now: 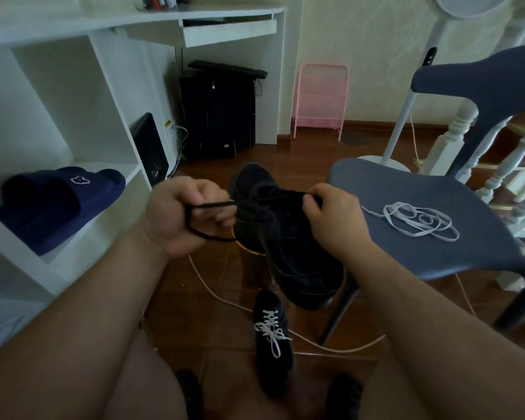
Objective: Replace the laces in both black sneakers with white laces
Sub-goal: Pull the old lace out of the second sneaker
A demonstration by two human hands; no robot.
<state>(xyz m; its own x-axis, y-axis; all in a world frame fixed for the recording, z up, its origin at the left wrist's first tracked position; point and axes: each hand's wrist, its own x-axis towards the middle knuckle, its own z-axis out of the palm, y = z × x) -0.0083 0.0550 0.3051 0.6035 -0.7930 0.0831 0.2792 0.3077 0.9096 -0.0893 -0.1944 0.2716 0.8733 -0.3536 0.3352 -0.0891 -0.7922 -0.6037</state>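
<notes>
Black lace (215, 205) ran level between my hands: left hand (179, 216) gripped its loop, right hand (331, 219) seemingly pinched it at the sneaker (288, 247), toe away.

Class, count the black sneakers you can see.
2: one black sneaker with white laces on the floor, one black sneaker with black laces held up in both hands. None seem hidden.

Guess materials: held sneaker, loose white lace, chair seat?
Held sneaker: matte black upper, probably textile or suede; no shine, detail too dark to tell which.
White lace: flat woven fabric tape, likely cotton or polyester; it lies in limp ribbon-like loops.
Chair seat: grey-blue, smooth moulded look, probably plastic; one continuous surface with a soft sheen.
</notes>
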